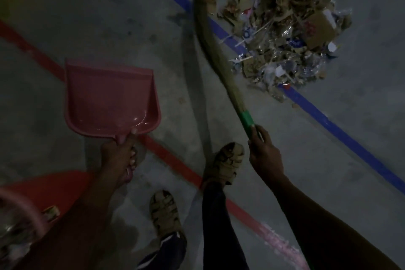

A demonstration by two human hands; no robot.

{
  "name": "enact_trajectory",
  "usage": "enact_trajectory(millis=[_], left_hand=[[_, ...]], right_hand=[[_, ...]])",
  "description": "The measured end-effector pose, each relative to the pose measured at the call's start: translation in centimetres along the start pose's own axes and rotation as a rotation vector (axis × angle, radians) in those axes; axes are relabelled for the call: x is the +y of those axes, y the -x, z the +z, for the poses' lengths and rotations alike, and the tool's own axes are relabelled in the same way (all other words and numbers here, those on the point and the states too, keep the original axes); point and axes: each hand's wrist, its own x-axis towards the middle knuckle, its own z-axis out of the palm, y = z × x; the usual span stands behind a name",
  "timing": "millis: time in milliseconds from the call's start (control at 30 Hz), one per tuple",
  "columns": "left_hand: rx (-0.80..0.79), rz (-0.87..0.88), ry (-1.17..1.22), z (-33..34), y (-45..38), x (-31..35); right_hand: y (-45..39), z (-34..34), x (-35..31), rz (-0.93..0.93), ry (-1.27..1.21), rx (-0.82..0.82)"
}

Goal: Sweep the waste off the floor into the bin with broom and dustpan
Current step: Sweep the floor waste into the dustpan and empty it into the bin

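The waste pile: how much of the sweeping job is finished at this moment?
Gathered: the waste pile lies heaped across the blue line. In hand: the left hand holds the empty dustpan; the right hand holds the broom beside the pile. Left: scooping and binning everything.

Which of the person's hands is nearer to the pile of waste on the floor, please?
The right hand, gripping the broom below the waste pile; the broom's tip reaches the pile's edge. The left hand holds the pink dustpan farther off, to the pile's lower left.
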Motion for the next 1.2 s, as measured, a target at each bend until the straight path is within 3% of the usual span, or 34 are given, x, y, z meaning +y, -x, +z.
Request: enact_trajectory(millis=[167,300,567,767,967,1200], left_hand=[[0.006,-0.030,0.004,-2.0,1.1,-2.4],[0.000,-0.067,0.013,-1.5,1.4,-3.7],[-0.048,-0.068,0.037,2.8,2.5,-3.4],[-0.030,-0.060,0.017,6.9,2.7,-0.8],[-0.040,-0.024,0.086,11.4,2.1,2.7],[-0.021,-0.056,0.170,13.8,-0.4,6.6]], right_hand=[[4.7,4.0,-0.4,-0.163,0.015,-0.197],[5.5,4.5,1.3,-0.155,0.103,-0.319],[1.0,0.3,3.7,0.119,0.162,-0.178],[-1.8,-2.2,4.3,0.204,0.095,-0.018],[-5.9,-5.1,3.9,0.143,-0.025,0.075],[-14.5,-5.8,0.5,-0.113,-0.054,-0.054]])
